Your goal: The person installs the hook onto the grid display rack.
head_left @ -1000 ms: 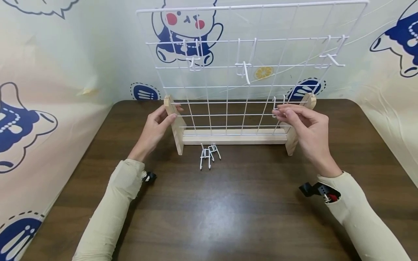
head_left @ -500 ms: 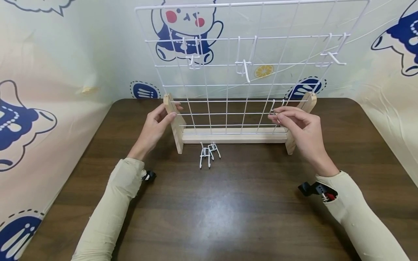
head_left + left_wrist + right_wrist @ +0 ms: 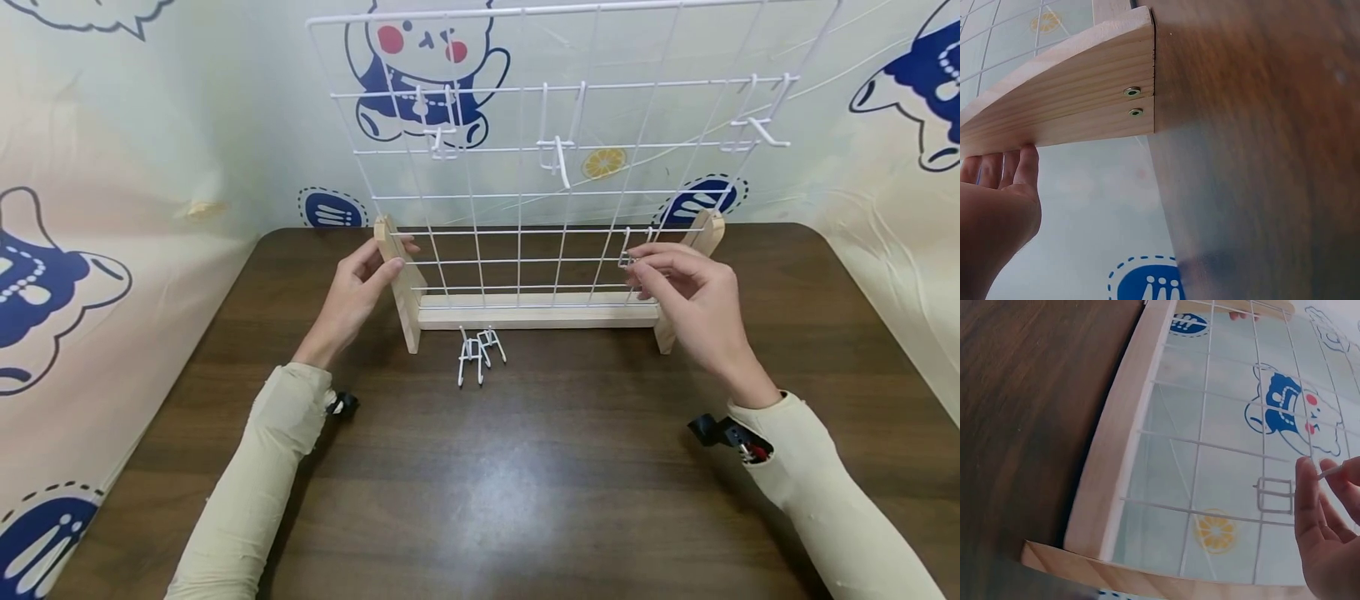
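Hands work a white wire grid panel (image 3: pixel 525 167): the left hand (image 3: pixel 352 296) grips its wooden end post (image 3: pixel 397 283), the right hand (image 3: pixel 693 300) pinches a white wire hook (image 3: pixel 628 248) against the mesh.

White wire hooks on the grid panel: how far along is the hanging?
Three white wire hooks already hang on the white wire grid panel. The right hand pinches a fourth hook at a lower right bar, while the left hand holds the wooden left foot. A small pile of loose hooks remains on the dark wooden table.

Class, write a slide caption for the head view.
Right hand pinches a white wire hook onto the white wire grid.
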`<action>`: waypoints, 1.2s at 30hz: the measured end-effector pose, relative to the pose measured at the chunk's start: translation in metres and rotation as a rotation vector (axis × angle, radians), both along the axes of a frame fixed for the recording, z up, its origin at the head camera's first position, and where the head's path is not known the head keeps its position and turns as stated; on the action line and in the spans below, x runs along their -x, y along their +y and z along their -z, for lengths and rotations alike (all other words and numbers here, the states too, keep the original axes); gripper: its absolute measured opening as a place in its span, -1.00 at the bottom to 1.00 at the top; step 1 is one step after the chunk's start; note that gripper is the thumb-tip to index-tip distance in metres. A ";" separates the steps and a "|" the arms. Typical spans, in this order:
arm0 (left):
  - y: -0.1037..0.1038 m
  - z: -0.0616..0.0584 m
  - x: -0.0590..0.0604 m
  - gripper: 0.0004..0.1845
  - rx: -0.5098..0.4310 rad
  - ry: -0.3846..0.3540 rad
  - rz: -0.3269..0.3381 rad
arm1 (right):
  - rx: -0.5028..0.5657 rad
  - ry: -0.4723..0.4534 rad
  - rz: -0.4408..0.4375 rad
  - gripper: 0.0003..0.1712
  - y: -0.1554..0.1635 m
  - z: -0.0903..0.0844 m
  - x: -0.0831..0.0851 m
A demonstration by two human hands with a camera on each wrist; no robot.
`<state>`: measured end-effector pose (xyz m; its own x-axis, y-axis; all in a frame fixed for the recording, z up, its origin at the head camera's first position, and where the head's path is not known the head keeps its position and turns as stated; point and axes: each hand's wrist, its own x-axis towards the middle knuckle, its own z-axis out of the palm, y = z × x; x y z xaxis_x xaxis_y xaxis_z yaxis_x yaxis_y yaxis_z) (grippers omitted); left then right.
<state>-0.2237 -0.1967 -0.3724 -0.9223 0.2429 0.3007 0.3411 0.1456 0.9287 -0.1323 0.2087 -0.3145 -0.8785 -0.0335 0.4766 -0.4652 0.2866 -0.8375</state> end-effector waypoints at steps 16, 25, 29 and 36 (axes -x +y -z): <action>0.005 -0.013 -0.010 -0.58 0.015 -0.017 0.002 | -0.227 0.287 0.077 -0.90 -0.007 0.005 -0.004; 0.010 -0.022 -0.016 -0.57 0.014 -0.014 0.010 | -0.235 0.361 0.035 -0.89 -0.015 0.001 -0.011; 0.009 -0.022 -0.017 -0.57 0.015 -0.011 0.008 | -0.245 0.394 0.014 -0.88 -0.020 0.003 -0.013; 0.009 -0.022 -0.018 -0.61 0.020 -0.014 0.004 | -0.297 0.425 -0.060 -0.88 -0.030 0.013 -0.016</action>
<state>-0.2062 -0.1875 -0.3500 -0.9253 0.2526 0.2828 0.3289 0.1630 0.9302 -0.1164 0.1786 -0.3278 -0.6017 -0.2659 0.7531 -0.7696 0.4453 -0.4576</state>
